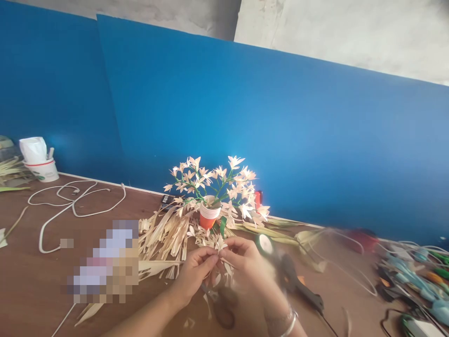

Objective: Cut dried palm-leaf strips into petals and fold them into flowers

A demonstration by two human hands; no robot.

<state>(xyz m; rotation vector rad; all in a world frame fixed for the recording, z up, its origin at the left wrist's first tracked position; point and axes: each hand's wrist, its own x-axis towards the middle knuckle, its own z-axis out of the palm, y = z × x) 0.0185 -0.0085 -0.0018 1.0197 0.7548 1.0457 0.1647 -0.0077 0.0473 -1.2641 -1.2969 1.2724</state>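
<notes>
My left hand (197, 270) and my right hand (244, 259) meet over the table, fingertips pinched together on a small pale flower (220, 243) that looks made of dried husk. Its lower end is hidden by the fingers. Just behind stands an orange-and-white cup (209, 216) holding green stems with many similar flowers (242, 189). Dried husk strips (166, 231) lie to the left of the cup, and loose husk petals surround its base. Scissors (224, 306) rest on the table beneath my hands, partly hidden and blurred.
Right of my hand are a roll of green tape (264, 244) and a black glue gun (298, 285). White cable (72, 201) loops across the left side, near a paper cup (45, 171). Tangled items (421, 281) crowd the right. A blue partition (245, 107) closes off the back.
</notes>
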